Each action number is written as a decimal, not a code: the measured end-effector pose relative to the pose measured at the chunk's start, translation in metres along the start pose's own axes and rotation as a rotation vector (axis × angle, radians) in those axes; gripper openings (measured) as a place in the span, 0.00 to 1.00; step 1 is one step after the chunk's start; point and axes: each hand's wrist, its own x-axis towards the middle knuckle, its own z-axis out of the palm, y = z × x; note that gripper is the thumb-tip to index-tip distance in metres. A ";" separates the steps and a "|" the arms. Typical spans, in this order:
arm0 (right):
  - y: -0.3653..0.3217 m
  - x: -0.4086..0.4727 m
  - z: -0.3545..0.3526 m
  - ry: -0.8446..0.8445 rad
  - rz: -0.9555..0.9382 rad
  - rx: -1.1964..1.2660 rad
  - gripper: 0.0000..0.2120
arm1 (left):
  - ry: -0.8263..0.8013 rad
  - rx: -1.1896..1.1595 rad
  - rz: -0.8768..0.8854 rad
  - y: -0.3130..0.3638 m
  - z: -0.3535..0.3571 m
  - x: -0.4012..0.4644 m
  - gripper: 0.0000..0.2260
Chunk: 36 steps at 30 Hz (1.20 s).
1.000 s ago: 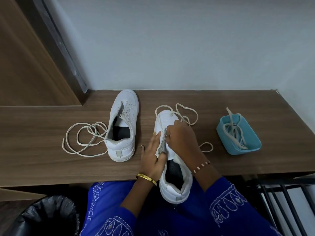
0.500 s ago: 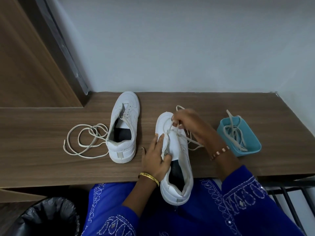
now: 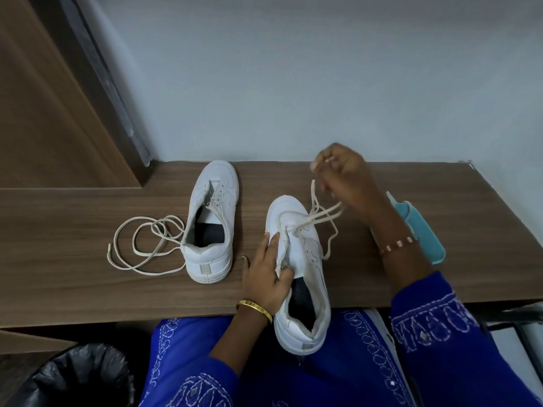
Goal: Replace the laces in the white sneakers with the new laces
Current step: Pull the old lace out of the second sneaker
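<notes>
A: What are the hands doing?

B: The right hand (image 3: pixel 342 171) is raised above the bench's far edge, fingers curled, pinching the end of a lace (image 3: pixel 318 214) and drawing it up out of the near sneaker (image 3: pixel 299 271). The left hand (image 3: pixel 266 274) grips that sneaker's left side at the eyelets, thumb hooked into the opening, pinning it down. The shoe's heel hangs off the bench's near edge over the person's lap.

A: How far along would you say the job is?

B: Early to middle, I'd judge. The far sneaker (image 3: pixel 213 218) sits unlaced near the middle of the bench, and a loose lace (image 3: pixel 144 248) lies coiled just left of it. The near sneaker is only threaded through its front eyelets. I cannot tell if this lace is coming out or a new one going in. A blue tray (image 3: pixel 423 230) at the right end, half hidden by the right forearm, may hold more laces; its contents are hidden.

A: And the surroundings?

B: A dark wood-grain bench (image 3: pixel 73 289) against a plain grey wall (image 3: pixel 293 69), a wooden panel (image 3: pixel 44 113) at the left, and a black-lined bin (image 3: pixel 79 377) below the near left corner.
</notes>
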 end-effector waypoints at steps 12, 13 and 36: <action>0.058 -0.027 0.023 -0.379 -0.078 -0.780 0.18 | 0.002 -0.023 0.004 0.000 0.000 0.001 0.39; 0.062 -0.028 0.025 -0.391 -0.071 -0.816 0.18 | 0.003 -0.026 0.004 0.000 0.000 0.001 0.39; 0.029 0.002 -0.004 0.137 0.142 0.730 0.17 | -0.016 0.005 0.006 0.001 -0.001 0.001 0.39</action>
